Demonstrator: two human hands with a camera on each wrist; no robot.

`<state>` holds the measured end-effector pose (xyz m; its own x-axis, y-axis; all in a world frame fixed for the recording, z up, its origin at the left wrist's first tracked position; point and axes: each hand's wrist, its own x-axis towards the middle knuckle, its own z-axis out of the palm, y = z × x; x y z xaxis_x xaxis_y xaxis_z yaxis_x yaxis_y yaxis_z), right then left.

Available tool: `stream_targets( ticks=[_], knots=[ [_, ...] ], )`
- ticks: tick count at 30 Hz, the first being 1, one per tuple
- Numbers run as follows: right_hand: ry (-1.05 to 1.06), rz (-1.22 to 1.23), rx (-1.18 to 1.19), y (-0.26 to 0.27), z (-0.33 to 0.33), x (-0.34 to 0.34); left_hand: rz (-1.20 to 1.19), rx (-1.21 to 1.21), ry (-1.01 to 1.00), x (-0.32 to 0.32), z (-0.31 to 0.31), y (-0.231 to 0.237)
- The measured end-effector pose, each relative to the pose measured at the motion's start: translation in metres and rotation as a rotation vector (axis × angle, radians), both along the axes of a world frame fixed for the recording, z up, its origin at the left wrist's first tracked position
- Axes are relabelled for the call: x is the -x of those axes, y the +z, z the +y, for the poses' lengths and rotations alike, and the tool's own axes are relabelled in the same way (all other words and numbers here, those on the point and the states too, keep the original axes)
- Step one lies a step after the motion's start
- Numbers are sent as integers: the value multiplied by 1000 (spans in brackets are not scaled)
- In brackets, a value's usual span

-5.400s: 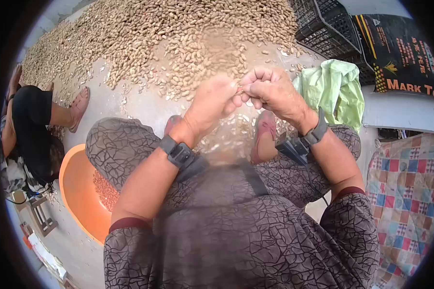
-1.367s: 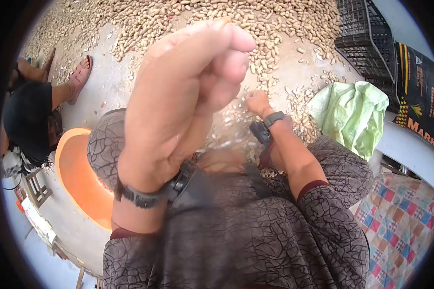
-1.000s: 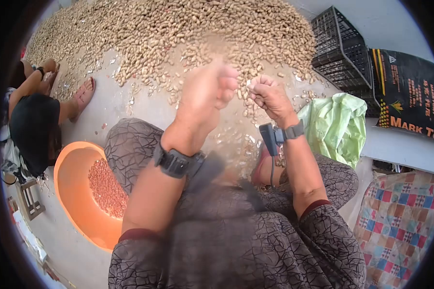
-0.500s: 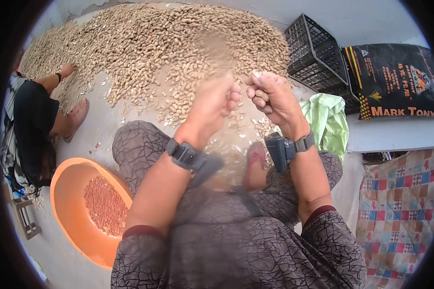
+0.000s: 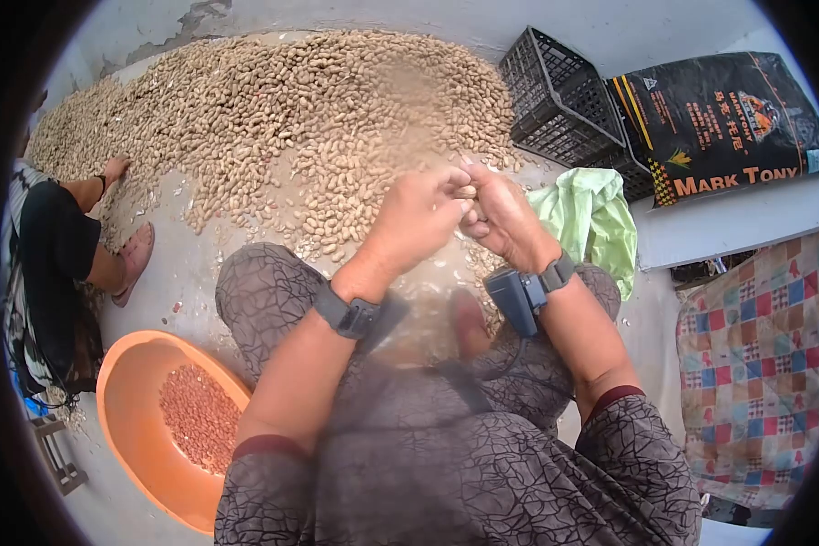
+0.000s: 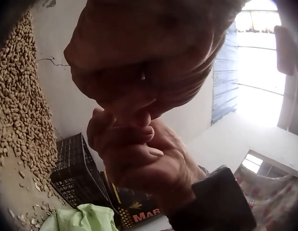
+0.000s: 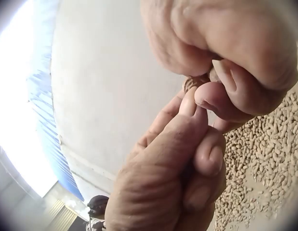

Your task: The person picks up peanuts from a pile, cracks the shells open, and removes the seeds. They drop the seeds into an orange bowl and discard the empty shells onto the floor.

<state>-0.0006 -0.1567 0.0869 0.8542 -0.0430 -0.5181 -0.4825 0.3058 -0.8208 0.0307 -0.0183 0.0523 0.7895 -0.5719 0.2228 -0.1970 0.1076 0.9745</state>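
Note:
My two hands meet in front of the heap of peanuts (image 5: 273,100), above the floor. A tan unshelled peanut (image 5: 465,192) shows between them in the head view. The right hand (image 5: 510,217) grips it with curled fingers, its thumb pointing up. Fingertips of the left hand (image 5: 414,218) pinch at the same spot. In the right wrist view, a ridged brown piece of peanut shell (image 7: 191,83) shows where the thumbs and fingertips of both hands come together. In the left wrist view, the hands are dark and hide the peanut.
An orange basin (image 5: 123,382) with reddish shelled peanut kernels (image 5: 200,419) stands at my left. Black crates (image 5: 564,100), a black printed sack (image 5: 719,127) and a green bag (image 5: 591,223) lie at the right. Another person (image 5: 59,227) sits at the far left, one hand at the heap.
The right hand was low by the floor 1.4 s ago, then rose with a peanut in its fingers. The left hand has moved over from beside it, and both now meet at the peanut.

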Motion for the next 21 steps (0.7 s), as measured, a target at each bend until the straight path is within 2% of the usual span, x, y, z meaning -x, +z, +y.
stream_targets(
  ticks=[5, 7, 8, 10, 13, 17, 21],
  knots=[
    [44, -36, -72, 0, 6, 4, 34, -104, -6, -7, -5, -9],
    [75, -72, -87, -8, 0, 0, 458, 100, -46, -9, 2, 2],
    [79, -78, -96, -9, -3, -2, 453, 92, -40, -10, 4, 5],
    [91, -148, -133, -11, -8, -6, 660, 369, 13, -14, 6, 8],
    [118, -270, -79, -13, -9, -4, 771, 461, 44, -21, 6, -1],
    [146, -303, -150, -24, -14, -3, 801, 471, 92, -19, -2, -1],
    [68, -335, -165, -14, -22, 0, 696, 375, 88, -20, -12, -1]
  ],
)
